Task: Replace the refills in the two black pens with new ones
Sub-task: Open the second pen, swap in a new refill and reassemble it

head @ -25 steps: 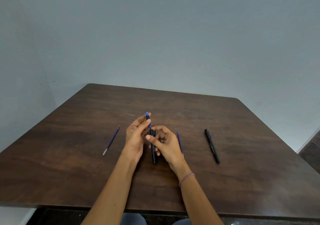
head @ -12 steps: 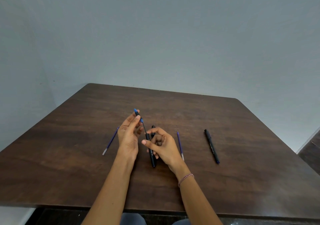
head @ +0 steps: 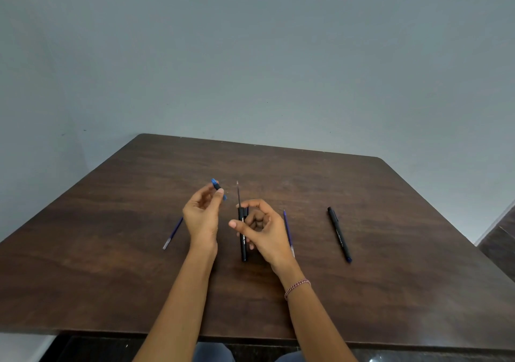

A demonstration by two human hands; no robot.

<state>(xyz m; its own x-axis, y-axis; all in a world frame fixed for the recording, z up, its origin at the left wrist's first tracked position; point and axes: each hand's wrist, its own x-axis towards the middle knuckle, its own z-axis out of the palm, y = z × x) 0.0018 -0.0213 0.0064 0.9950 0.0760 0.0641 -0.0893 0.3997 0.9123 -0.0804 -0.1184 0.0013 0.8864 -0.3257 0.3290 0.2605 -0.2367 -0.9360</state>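
Pinching a small blue tip piece (head: 218, 186) between thumb and forefinger, the left hand (head: 201, 216) is up off the dark wooden table (head: 111, 278), its other fingers loosely curled, and that blue piece sits clear of everything, up and to the left of the right hand. Over to the right hand (head: 263, 232): it is wrapped around a black pen barrel (head: 244, 253), fingers curled on the upper half, thumb poking out to the left across it. The barrel runs lengthways toward the person, its near end sticking out below the hand, and whether it touches the wood I cannot tell. Out of the barrel's far end a thin dark refill (head: 238, 194) stands bare, pointing away, in the gap between the two hands, touching neither the left hand nor the blue piece. Just right of the right hand, partly hidden behind it, a blue refill (head: 287, 226) lies on the table. Further right, well apart, the second black pen (head: 339, 235) lies whole. On the outer side of the left hand, near the wrist, another blue refill (head: 173, 232) lies slanted, and a bracelet (head: 297, 288) circles the right wrist
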